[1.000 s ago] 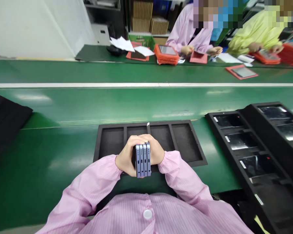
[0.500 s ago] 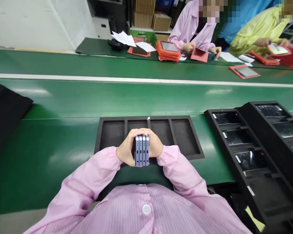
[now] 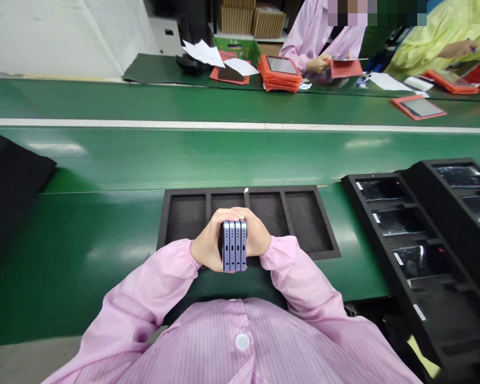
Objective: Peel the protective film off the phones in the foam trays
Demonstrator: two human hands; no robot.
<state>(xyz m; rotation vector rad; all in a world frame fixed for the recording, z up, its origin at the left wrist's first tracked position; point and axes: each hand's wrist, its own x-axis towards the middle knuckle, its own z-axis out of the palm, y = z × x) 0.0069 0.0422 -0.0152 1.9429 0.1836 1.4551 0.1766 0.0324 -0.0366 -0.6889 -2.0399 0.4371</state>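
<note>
Between my two hands is a stack of several smartphones [image 3: 234,246], pressed side by side on edge. Their bluish-purple ends, with ports and small holes, face me. My left hand [image 3: 208,241] wraps the stack from the left, and my right hand [image 3: 256,234] closes round it from the right. The fingers of both meet at the far end of the stack. Just behind and beneath the hands lies a black foam tray [image 3: 334,250] with several rectangular compartments. What shows of those compartments is bare; my hands hide part of the middle ones.
At the right, a black tray [image 3: 350,184] carries dark-screened phones [image 3: 400,221]; another black tray [image 3: 428,168] lies beside it. A black sheet [image 3: 16,186] covers the left. Across the green bench [image 3: 104,213], co-workers handle red-framed pieces near a red stack [image 3: 280,74].
My hands keep the same hold on the phones. The view has shifted slightly, so bench items at the right appear farther right. Across the bench, the co-workers' hands and red pieces have moved.
</note>
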